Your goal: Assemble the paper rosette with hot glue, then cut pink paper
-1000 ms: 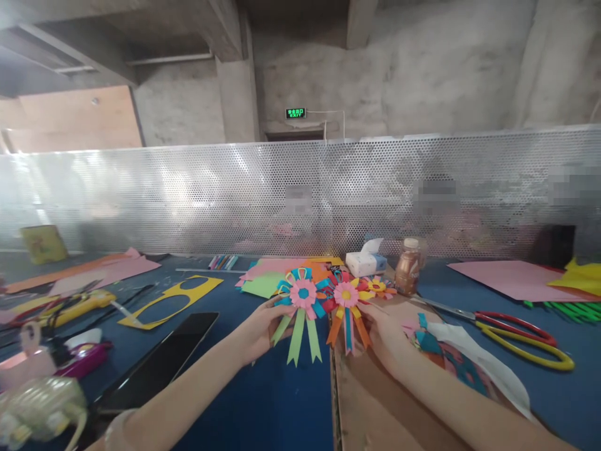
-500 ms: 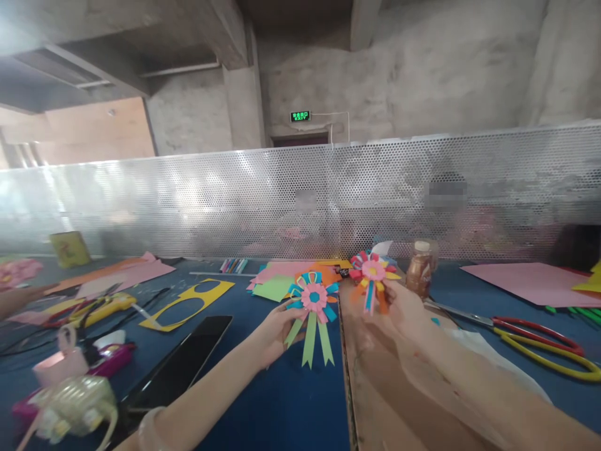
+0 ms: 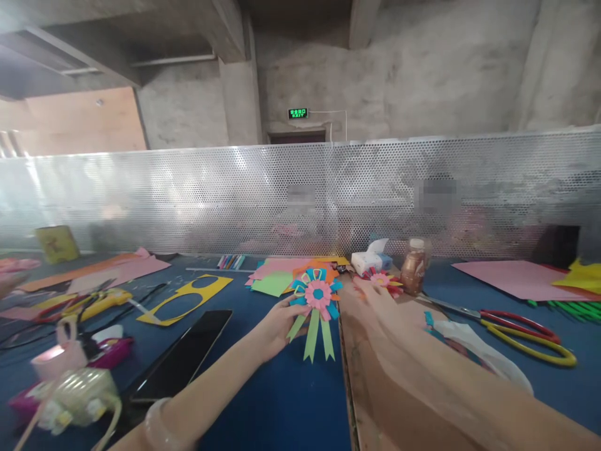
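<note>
Paper rosette (image 3: 318,299), pink-centred with blue loops and green tails, lies flat on the blue table (image 3: 263,401), pinned at its left edge by the left hand (image 3: 277,326). That hand's fingers are curled loosely, the fingertips (image 3: 292,305) resting on the blue loops; thumb and fingers appear to pinch the edge, though the view is too soft to be sure. Green tails trail toward the person, just right of the knuckles.

Right hand (image 3: 375,299) is stretched forward and open, fingers extended, clasping nothing. Just past its fingertips a second rosette (image 3: 384,280), red and pink with yellow points, lies on the brown cardboard sheet (image 3: 380,388); whether the fingertips touch it cannot be told. Beyond that rosette stand a tissue box (image 3: 370,260) and a brown bottle (image 3: 415,268), close together.

Right of the right wrist lies a white plastic bag (image 3: 479,351), and farther right, scissors (image 3: 526,332) with red and yellow handles. Left of the left forearm lies a black tablet (image 3: 183,357); beyond it, a yellow cut-out sheet (image 3: 183,297). Behind the held rosette sit stacked coloured papers (image 3: 277,275).
</note>
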The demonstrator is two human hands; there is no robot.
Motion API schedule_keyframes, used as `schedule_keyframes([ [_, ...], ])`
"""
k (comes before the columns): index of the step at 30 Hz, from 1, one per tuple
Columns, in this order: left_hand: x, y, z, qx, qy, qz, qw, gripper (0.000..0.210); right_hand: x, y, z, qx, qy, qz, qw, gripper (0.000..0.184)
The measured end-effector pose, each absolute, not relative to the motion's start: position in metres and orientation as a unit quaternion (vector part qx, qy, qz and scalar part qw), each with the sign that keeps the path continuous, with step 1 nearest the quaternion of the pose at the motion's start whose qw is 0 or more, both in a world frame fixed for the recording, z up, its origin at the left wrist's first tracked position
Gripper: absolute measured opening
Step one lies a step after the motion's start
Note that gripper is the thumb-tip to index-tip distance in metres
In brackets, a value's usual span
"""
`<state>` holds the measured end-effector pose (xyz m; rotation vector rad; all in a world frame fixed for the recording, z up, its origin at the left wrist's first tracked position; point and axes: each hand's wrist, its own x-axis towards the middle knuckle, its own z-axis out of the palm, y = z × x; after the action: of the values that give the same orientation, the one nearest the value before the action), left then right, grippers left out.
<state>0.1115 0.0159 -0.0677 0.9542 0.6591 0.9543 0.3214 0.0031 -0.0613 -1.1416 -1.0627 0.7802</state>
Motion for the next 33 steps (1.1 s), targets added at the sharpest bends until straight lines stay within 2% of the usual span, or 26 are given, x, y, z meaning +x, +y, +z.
schedule_keyframes([
  [5,0.113,0.012,-0.066,0.457,0.282,0.422,0.730,0.026,0.275,-0.015,-0.068,-0.445,-0.517,0.480,0.552,0.038],
  [13,0.112,0.014,-0.071,0.506,0.278,0.400,0.712,0.025,0.267,-0.012,-0.106,-0.397,-0.421,0.514,0.634,0.024],
  [19,0.113,0.018,-0.081,0.550,0.300,0.393,0.673,0.030,0.267,-0.012,-0.107,-0.379,-0.433,0.524,0.628,0.020],
  [26,0.117,0.009,-0.080,0.590,0.326,0.400,0.621,0.024,0.267,-0.017,-0.104,-0.338,-0.437,0.573,0.606,0.024],
  [33,0.121,0.003,-0.076,0.623,0.362,0.386,0.576,0.027,0.266,-0.014,-0.106,-0.359,-0.390,0.558,0.638,0.024],
])
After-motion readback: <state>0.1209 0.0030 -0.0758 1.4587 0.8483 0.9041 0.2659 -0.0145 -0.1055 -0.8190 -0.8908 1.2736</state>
